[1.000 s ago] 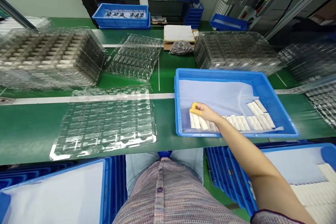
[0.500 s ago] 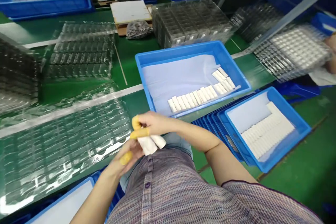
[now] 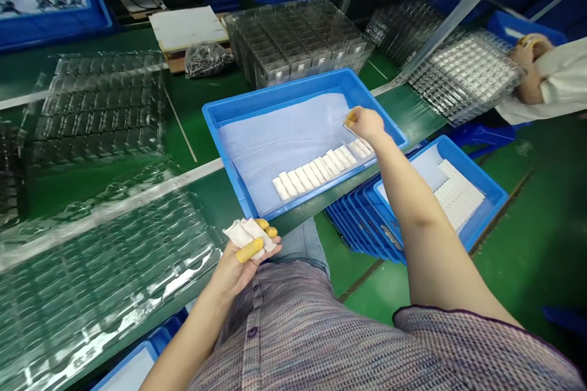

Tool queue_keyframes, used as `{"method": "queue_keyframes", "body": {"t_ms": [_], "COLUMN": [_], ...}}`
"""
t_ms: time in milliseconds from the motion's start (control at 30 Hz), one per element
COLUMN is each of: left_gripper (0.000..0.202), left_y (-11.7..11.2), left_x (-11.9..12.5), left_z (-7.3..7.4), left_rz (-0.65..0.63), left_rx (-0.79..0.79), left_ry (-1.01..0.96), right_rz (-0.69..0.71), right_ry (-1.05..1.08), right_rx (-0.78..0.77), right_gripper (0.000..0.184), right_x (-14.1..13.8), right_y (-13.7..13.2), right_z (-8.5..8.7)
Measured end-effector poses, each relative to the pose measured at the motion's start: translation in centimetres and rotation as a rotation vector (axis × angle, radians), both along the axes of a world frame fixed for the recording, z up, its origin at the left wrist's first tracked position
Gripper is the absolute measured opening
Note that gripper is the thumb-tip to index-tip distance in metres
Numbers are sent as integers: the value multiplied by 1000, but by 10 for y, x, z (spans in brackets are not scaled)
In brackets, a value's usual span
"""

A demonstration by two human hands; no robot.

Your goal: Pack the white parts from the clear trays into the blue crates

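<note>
My left hand is held over my lap, near the bench's front edge, gripping a small bunch of white foam-like pieces with yellow finger cots on its fingertips. My right hand hangs inside a blue plastic tray, just above the upper end of a slanted row of white pieces. That row lies on a pale blue sheet along the tray's near wall. My right fingers, also wearing yellow cots, show nothing clearly held.
Clear plastic blister trays lie flat and stacked on the green bench. A second blue tray with white pieces stands lower right on stacked blue trays. A co-worker's hand shows at upper right.
My right hand has moved from my lap back over the blue tray. My left hand still holds the white pieces, and the view has swung further left.
</note>
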State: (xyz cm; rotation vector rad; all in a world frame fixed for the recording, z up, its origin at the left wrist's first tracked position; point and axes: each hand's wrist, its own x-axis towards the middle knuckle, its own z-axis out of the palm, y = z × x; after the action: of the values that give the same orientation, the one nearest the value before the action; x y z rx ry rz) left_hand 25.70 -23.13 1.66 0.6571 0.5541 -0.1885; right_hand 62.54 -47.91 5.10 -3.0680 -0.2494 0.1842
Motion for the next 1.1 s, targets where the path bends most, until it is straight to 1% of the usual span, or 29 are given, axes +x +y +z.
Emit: {"method": "queue_keyframes", "body": {"t_ms": [33,100,167,233,333,467,600,733,833,933,1033,1100], "left_gripper": [49,53,55,55,54,53,56,53,52,51,50,49], "left_y": [-1,-3,-7,-9,-11,-10,-10,-12,-12,-8,-1,3], "left_x": [0,0,1,1,1,0,-3,-3,-1,0,0,4], "left_z": [1,1,1,0,-2,-6,-8,-8,-6,-3,-2,0], "left_rz": [31,81,106,123,143,157,186,197,176,186,223,257], "left_rx": [2,-6,-11,-8,6,25,13,-4,-13,4,41,55], "left_ry": [27,66,90,103,104,114,141,134,111,96,64,42], "right_rz": [-48,-65,-43,-31,-15,-12,-3,28,20,-1,-5,40], "right_ry": [28,104,149,161,167,94,67,112,116,85,1,-42], "right_rx": [-52,-116,-126,-131,-132,-159,-212,-158,-116,-40,91,253], "right_gripper": [33,37,42,43,38,43,42,42,35,28,24,23], "right_x": [20,43,51,51,51,58,62,64,64,61,51,35], "right_y": [-16,-39,-48,-49,-48,-50,-49,-45,-44,-45,-38,-22], "right_z": [-5,-18,-30,-38,-40,-35,-34,-32,-27,-18,-10,-7]}}
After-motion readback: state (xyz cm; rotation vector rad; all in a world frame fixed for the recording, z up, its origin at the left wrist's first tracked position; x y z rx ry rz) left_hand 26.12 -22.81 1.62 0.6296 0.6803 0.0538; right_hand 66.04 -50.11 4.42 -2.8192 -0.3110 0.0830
